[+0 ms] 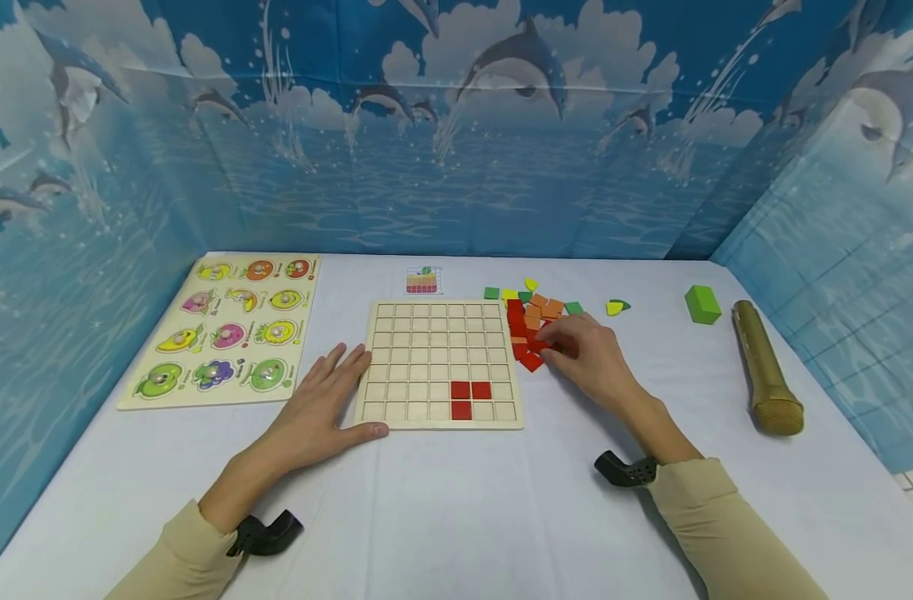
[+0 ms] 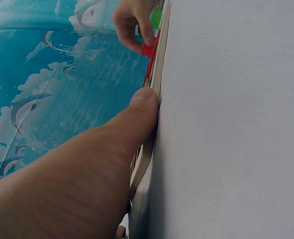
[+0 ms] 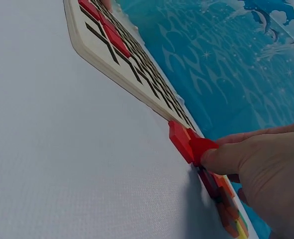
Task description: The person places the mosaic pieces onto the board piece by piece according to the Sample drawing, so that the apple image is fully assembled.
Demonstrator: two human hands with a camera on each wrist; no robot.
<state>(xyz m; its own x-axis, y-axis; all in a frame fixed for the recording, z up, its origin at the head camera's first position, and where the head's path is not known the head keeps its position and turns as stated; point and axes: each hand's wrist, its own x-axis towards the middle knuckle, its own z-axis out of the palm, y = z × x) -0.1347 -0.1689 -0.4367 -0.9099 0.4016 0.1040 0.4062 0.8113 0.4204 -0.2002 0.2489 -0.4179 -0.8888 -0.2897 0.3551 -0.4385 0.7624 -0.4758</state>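
Note:
A wooden grid board (image 1: 414, 343) lies on the white table, with red square tiles (image 1: 460, 410) in three cells at its lower right. My left hand (image 1: 313, 417) rests at the board's left side, fingers straight and spread, thumb along the near corner. At the board's right, my right hand (image 1: 587, 357) pinches a red tile (image 3: 201, 148) between thumb and fingers, just over a pile of loose tiles (image 1: 516, 321). Red and orange pieces make up most of that pile, with some green and yellow ones behind. The fingers partly hide the pinched tile in the head view.
Behind the board lies a small picture card (image 1: 423, 281). A fruit puzzle board (image 1: 219, 333) is at the left. Toward the right are a yellow and green piece (image 1: 616, 307), a green block (image 1: 702, 304) and a gold microphone-shaped object (image 1: 764, 367). Dolphin-print cloth (image 1: 456, 183) walls the back and sides.

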